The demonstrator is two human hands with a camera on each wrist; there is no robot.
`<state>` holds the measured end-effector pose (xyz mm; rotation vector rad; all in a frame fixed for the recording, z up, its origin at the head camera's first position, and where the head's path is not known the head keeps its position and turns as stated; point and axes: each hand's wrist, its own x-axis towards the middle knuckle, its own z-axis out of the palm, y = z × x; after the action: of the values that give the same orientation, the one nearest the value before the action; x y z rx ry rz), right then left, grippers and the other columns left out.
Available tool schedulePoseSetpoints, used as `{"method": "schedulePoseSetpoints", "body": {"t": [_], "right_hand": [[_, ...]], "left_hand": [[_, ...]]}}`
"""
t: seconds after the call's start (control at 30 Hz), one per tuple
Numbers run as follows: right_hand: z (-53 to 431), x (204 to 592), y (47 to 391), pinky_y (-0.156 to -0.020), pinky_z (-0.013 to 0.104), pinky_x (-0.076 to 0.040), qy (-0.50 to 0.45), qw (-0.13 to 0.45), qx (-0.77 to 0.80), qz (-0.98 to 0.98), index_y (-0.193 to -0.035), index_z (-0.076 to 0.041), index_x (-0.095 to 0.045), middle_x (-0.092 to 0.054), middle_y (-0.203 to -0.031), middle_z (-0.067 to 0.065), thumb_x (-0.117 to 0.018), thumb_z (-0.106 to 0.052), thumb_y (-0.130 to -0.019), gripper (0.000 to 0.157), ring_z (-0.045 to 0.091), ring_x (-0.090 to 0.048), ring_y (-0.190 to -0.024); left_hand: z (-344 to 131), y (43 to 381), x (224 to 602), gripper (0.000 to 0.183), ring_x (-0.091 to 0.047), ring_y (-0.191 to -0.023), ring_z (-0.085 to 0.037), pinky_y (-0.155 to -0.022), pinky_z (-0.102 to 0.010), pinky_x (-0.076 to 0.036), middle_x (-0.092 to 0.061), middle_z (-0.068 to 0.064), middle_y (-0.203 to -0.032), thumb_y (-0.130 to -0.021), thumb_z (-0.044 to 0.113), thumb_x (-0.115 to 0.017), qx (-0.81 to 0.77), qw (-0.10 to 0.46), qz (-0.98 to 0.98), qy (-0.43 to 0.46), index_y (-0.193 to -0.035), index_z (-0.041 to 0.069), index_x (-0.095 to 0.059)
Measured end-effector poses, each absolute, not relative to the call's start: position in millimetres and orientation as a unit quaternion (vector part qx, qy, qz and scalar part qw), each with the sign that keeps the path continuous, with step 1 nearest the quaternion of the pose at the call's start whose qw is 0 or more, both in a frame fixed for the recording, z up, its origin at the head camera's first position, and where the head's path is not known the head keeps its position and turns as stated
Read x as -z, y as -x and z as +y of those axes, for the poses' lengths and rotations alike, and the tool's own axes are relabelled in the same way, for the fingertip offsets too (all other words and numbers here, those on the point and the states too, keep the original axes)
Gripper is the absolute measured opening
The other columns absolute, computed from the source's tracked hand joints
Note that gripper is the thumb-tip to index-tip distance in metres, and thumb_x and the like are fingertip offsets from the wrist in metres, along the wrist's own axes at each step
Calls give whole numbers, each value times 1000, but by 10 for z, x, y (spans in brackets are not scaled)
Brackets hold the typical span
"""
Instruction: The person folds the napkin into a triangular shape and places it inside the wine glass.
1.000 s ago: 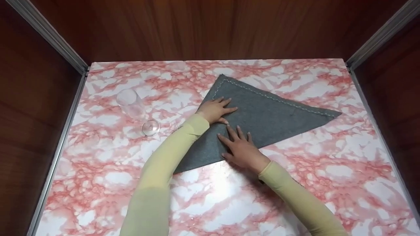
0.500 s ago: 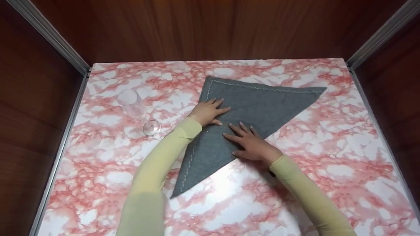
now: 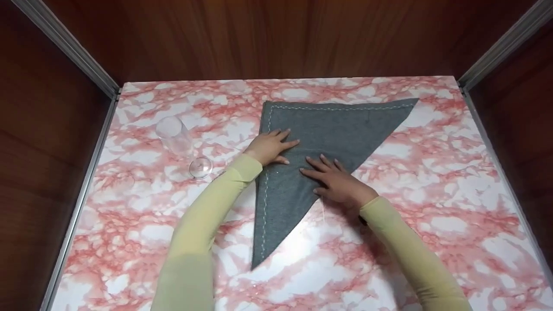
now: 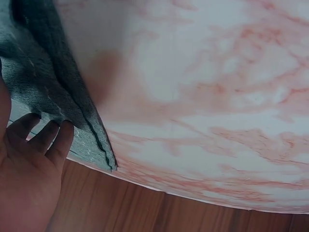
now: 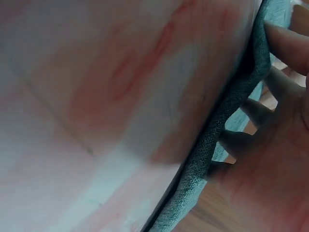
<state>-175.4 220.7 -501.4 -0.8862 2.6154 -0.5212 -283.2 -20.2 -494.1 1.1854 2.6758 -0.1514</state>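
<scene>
A grey cloth [image 3: 328, 129], folded into a triangle with pale stitching along two edges, lies on the marbled table. Its square corner points to the back left in the head view, one tip toward the front and another to the back right. My left hand [image 3: 270, 147] rests with spread fingers on the cloth near its left edge. Across from it, my right hand [image 3: 337, 179] presses spread fingertips on the cloth by the long slanting edge. In the left wrist view the cloth's layered edge [image 4: 72, 92] shows beside the fingers; the right wrist view has the folded edge [image 5: 217, 125] under the fingertips.
A clear stemmed glass [image 3: 175, 136] lies on its side left of the cloth, its round foot [image 3: 201, 167] near my left forearm. Dark wooden panels [image 3: 276, 39] with metal rails [image 3: 73, 56] enclose the red-and-white table [image 3: 432, 224].
The cloth has turned counterclockwise under both hands, its right tip swinging toward the back and its front tip coming into view. The left hand has shifted slightly left, the right hand slightly right.
</scene>
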Motion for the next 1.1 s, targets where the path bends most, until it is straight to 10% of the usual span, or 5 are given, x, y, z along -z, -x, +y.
{"method": "schedulePoseSetpoints", "body": {"t": [0.93,1.1], "right_hand": [[2390,5014,2001,-111,57,-14,303,110,183,929,-144,-20,-46,-27,-154,9,-55,-8,-96,50,37,-17,-141],[2349,5043,1995,-110,58,-14,307,111,192,925,-143,-20,-47,-26,-155,10,-55,-8,-96,49,38,-16,-141]], "left_hand": [[-191,2584,4820,51,-43,-126,-35,-103,-48,-36,-47,-19,-138,-99,44,-44,-18,101,917,-385,-144,20,-45],[-137,2797,4862,48,-30,-137,-33,-108,-49,-29,-30,-11,-152,-103,35,-40,18,85,922,-377,-149,27,-35]]}}
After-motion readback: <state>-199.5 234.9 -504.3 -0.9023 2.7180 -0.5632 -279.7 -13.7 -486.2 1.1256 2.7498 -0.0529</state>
